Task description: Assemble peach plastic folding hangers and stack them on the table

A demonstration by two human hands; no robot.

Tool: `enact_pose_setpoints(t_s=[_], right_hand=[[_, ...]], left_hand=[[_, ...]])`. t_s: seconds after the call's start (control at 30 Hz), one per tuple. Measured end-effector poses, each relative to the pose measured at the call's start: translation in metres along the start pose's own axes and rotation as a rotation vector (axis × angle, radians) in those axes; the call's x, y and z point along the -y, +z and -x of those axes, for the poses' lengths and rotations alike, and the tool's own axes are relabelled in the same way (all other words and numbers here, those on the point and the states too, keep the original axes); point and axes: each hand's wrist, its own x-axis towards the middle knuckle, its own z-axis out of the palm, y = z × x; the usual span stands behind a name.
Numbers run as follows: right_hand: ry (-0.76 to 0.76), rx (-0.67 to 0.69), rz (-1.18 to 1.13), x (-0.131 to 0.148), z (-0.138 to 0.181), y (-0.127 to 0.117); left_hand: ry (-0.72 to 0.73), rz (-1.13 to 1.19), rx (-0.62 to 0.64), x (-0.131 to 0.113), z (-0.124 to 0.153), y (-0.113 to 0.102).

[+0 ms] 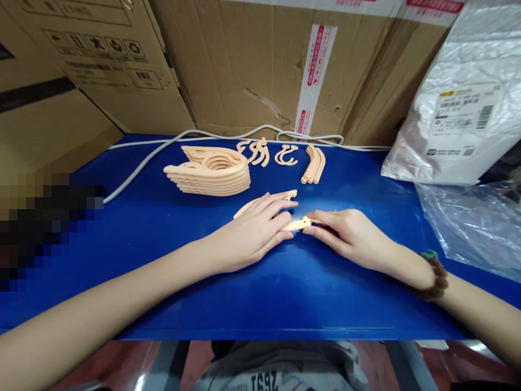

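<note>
Near the middle of the blue table, my left hand (pixel 260 231) is closed around a cream curved plastic piece (pixel 290 194) that looks like a clothes hanger part; the hand covers much of it. A flat end with a small hole (pixel 301 223) sticks out past my left thumb. At that end, the thumb and fingertips of my right hand (pixel 342 231) pinch a thin cream plastic piece (pixel 314 220), mostly hidden by the fingers. The two pieces meet or nearly touch there; I cannot tell if they are joined. A brown hair tie (pixel 437 279) circles my right wrist.
Behind my hands lie a stack of cream hanger-shaped pieces (pixel 209 176), several small hooks (pixel 260 151) and curved arm pieces (pixel 313 164). A white cable (pixel 163 144) runs along the back, before cardboard boxes (pixel 244 70). On the right are a white parcel bag (pixel 456 114) and clear plastic (pixel 472 222).
</note>
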Motion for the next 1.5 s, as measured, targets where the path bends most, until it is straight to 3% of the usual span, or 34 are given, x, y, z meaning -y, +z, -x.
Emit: enact_pose_setpoints(t_s=[0.13,0.47,0.73,1.17,1.5], right_hand=[[-0.023,-0.023,0.033,-0.0005,0.0015,0.002],[-0.154,-0.185,0.464,-0.0018,0.0063,0.0078],[-0.201,-0.236,0.628,-0.0001,0.0069,0.0063],[-0.193,-0.216,0.677,0.0002,0.0064,0.0053],[-0.046,-0.142,0.306,-0.0004,0.0033,0.0062]], left_hand=[[-0.001,0.028,0.006,0.001,0.0003,-0.0008],[0.001,0.02,0.011,0.0015,0.0001,-0.0009],[0.01,0.0,0.022,0.0028,0.0001,-0.0006],[0.022,0.042,0.004,0.0028,0.0005,-0.0014],[0.016,0.037,-0.019,0.0028,-0.0002,-0.0005]])
